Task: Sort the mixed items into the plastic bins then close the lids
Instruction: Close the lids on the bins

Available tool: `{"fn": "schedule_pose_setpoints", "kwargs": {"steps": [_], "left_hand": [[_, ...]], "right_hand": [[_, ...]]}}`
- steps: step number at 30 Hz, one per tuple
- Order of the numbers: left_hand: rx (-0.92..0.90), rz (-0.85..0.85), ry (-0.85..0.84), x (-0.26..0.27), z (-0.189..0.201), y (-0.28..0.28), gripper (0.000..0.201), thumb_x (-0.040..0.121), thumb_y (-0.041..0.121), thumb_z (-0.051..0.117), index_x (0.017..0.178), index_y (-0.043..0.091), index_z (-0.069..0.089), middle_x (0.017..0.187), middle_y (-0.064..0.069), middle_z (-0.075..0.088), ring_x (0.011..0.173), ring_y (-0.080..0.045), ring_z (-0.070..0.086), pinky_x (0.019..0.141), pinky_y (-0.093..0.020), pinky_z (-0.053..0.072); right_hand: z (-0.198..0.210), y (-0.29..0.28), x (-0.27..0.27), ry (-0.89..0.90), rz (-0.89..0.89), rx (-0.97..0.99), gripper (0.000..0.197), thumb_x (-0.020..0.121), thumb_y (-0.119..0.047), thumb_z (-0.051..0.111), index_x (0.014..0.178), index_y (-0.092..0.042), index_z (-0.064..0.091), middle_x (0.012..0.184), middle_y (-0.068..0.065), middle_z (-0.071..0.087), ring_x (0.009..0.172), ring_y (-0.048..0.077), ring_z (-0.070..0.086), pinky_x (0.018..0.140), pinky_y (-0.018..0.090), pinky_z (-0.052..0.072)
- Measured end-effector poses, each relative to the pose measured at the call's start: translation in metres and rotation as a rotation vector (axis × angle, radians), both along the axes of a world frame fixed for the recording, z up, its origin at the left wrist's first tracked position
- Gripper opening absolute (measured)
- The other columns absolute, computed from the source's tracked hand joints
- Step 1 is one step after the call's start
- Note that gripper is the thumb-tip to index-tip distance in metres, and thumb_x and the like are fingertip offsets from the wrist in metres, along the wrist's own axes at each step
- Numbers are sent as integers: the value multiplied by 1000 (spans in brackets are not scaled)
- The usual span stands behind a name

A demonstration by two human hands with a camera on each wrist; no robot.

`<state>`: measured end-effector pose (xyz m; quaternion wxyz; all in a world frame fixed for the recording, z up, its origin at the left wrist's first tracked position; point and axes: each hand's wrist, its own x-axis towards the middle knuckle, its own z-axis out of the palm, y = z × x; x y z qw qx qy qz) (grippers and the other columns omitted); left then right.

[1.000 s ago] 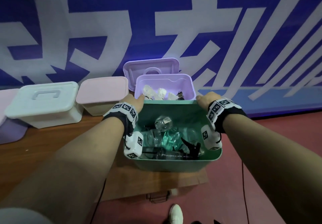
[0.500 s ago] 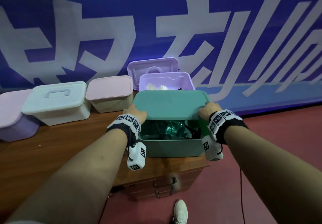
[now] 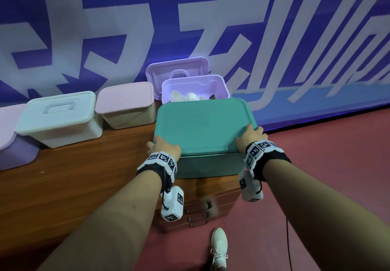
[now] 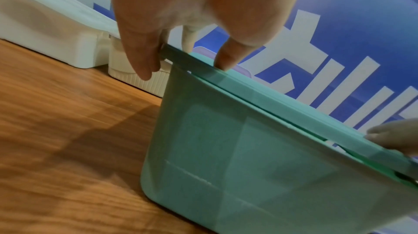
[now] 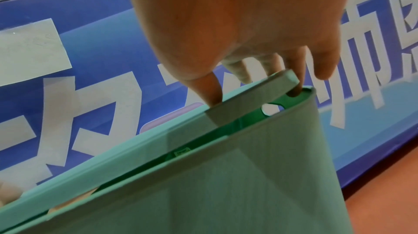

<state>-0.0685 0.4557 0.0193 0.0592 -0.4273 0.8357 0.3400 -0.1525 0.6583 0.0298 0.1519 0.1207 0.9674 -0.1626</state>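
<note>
A green lid (image 3: 202, 123) lies across the top of the green bin (image 3: 211, 165) at the table's right end and hides its contents. My left hand (image 3: 164, 146) grips the lid's near left corner, with the fingers (image 4: 224, 59) curled over the edge. At the near right corner my right hand (image 3: 249, 137) grips the lid (image 5: 158, 141), thumb (image 5: 210, 91) on top and a finger under the corner. There a narrow gap shows between the lid and the bin (image 5: 248, 184). Behind stands an open purple bin (image 3: 219, 85) holding shuttlecocks (image 3: 190, 96), its purple lid (image 3: 177, 70) leaning on the wall.
A beige bin with a pink lid (image 3: 126, 104), a white lidded bin (image 3: 59, 118) and a purple bin (image 3: 12, 144) line the back of the wooden table (image 3: 73, 175). A blue banner wall is close behind. Red floor and a white shoe (image 3: 219, 247) lie below right.
Both hands brought the green lid forward and down over the green bin. The bottles inside, visible before, are now covered. The head view has drawn back.
</note>
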Motion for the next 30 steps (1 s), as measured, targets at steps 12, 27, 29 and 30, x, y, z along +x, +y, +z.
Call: {"fn": "schedule_pose_setpoints", "kwargs": {"steps": [12, 27, 29, 30], "left_hand": [[-63, 51, 5, -10, -13, 17, 57, 86, 36, 50, 134, 14, 29, 131, -14, 29, 120, -34, 36, 92, -45, 39], [-207, 20, 18, -41, -17, 12, 76, 84, 58, 53, 142, 16, 28, 138, -17, 34, 127, -35, 34, 101, -47, 32], [-244, 2, -2, -40, -20, 14, 76, 84, 60, 51, 142, 18, 28, 138, -17, 33, 126, -34, 34, 100, -47, 32], [-258, -4, -8, -40, -21, 14, 77, 84, 61, 50, 142, 18, 28, 137, -17, 33, 126, -34, 35, 100, -46, 32]], "right_hand": [[-7, 10, -11, -3, -40, 28, 54, 90, -15, 47, 140, -15, 28, 138, 15, 31, 128, 32, 29, 99, 44, 36], [-21, 12, -36, 92, -14, -134, 47, 96, -32, 44, 136, -12, 31, 135, 17, 36, 123, 37, 39, 93, 44, 40], [-23, 11, -36, 110, -18, -136, 46, 96, -32, 43, 136, -13, 31, 134, 17, 35, 121, 37, 40, 90, 44, 41], [-23, 11, -35, 117, -18, -135, 45, 96, -33, 43, 135, -13, 31, 133, 18, 35, 121, 36, 40, 88, 43, 42]]}}
